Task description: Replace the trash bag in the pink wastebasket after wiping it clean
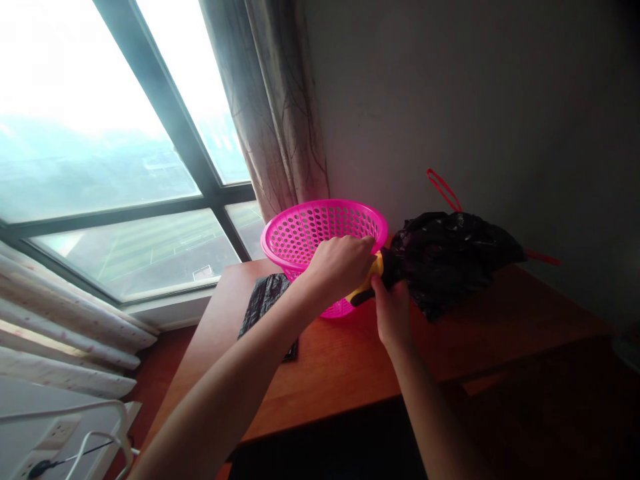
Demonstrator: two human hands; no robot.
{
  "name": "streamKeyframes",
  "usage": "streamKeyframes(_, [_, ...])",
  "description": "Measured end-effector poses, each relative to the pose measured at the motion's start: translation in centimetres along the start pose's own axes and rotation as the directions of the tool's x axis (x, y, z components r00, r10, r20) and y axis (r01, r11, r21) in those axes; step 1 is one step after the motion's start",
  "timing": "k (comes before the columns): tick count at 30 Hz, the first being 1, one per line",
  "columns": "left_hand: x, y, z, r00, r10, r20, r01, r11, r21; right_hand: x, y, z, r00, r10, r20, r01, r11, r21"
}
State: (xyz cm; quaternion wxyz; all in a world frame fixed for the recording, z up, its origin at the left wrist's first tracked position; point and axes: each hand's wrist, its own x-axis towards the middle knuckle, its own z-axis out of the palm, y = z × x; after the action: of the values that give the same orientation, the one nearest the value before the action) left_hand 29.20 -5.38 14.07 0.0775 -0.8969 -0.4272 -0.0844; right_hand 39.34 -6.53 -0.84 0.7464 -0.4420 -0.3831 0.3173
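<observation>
Across the far left spreads a window (125, 167); right of it stands a table (325, 380). On the table's far side lies a black bag (450, 250), with a pink basket (271, 247) to its left and a folded sheet (265, 299) farther left. The left hand (343, 259) curls over a yellow-black thing (369, 283) before the basket's right side, its grip hidden; the right hand (393, 310) holds that thing.

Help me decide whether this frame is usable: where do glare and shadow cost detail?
Head view: the window is blown out near the top; head view: the black bag loses its folds in shadow; head view: the yellow-and-black item is partly hidden by the left hand.
</observation>
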Motion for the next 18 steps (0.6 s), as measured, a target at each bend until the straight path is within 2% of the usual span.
streamKeyframes(3, [0.0,0.0,-0.1,1.000,0.011,0.010,-0.011,1.000,-0.010,-0.8,3.3,-0.9,0.999,0.036,-0.035,-0.039,0.994,-0.104])
streamKeyframes(7, [-0.3,-0.3,0.0,1.000,0.027,-0.004,-0.027,0.999,-0.038,-2.3,8.5,-2.3,0.978,0.191,-0.080,-0.201,0.966,-0.162])
streamKeyframes(10, [-0.7,-0.7,0.0,0.998,0.064,-0.023,-0.065,0.995,-0.070,-3.1,10.8,-3.0,0.957,0.272,-0.104,-0.287,0.939,-0.189])
streamKeyframes(13, [-1.1,-1.0,-0.3,0.995,0.095,-0.023,-0.097,0.991,-0.095,-3.3,10.0,-2.8,0.963,0.254,-0.089,-0.265,0.954,-0.141])
streamKeyframes(15, [-1.3,-1.2,-0.6,0.995,0.103,-0.012,-0.103,0.989,-0.102,-2.8,7.8,-2.1,0.972,0.224,-0.069,-0.229,0.970,-0.085])
streamKeyframes(18, [-1.6,-1.4,-1.0,0.994,0.108,0.020,-0.105,0.988,-0.114,-1.4,3.1,-0.9,0.991,0.130,-0.043,-0.131,0.991,-0.026])
